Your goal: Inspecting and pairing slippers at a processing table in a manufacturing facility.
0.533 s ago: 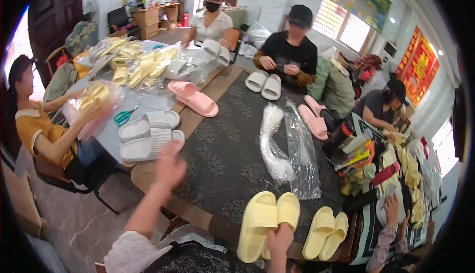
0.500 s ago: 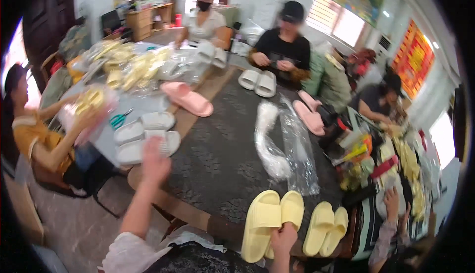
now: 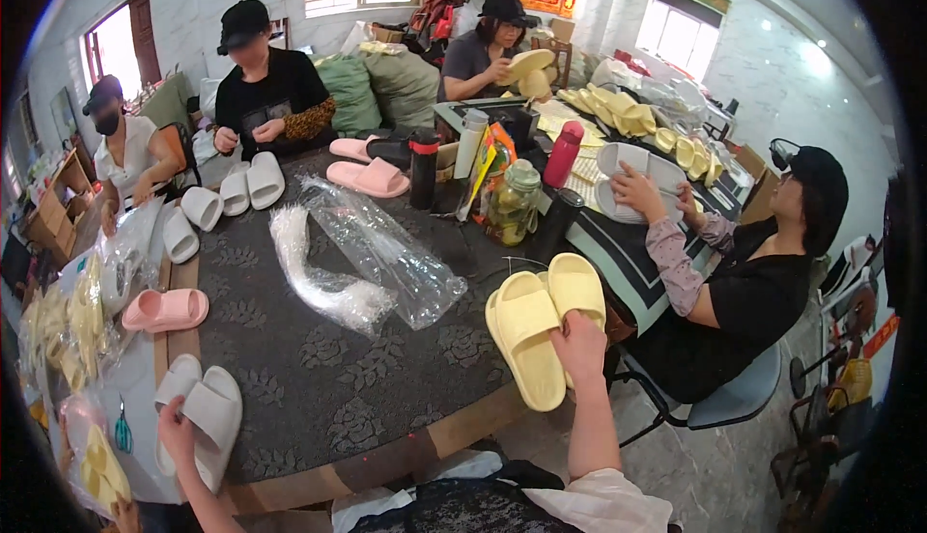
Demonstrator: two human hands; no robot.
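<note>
My left hand (image 3: 176, 434) is at the left end of the table, its fingers closed on the edge of a light grey slipper (image 3: 182, 380). Another grey slipper (image 3: 214, 417) lies right beside it. At the table's front right edge my right hand (image 3: 581, 348) grips a yellow slipper (image 3: 576, 287), fingers tucked in at its strap. A second yellow slipper (image 3: 533, 340) leans against that one, with more yellow showing behind. How many yellow slippers are stacked there I cannot tell.
Mid-table lie a bundle of clear plastic bags (image 3: 323, 287) and a flat clear bag (image 3: 406, 267). A black thermos (image 3: 423, 168), a glass jar (image 3: 514, 203) and a pink bottle (image 3: 563, 154) stand right of them. Scissors (image 3: 123, 427) lie far left. Several co-workers sit around, one handling grey slippers.
The view has swung right. My left hand has come down onto the grey slippers. My right hand has brought its yellow slippers to where the other yellow pair lay.
</note>
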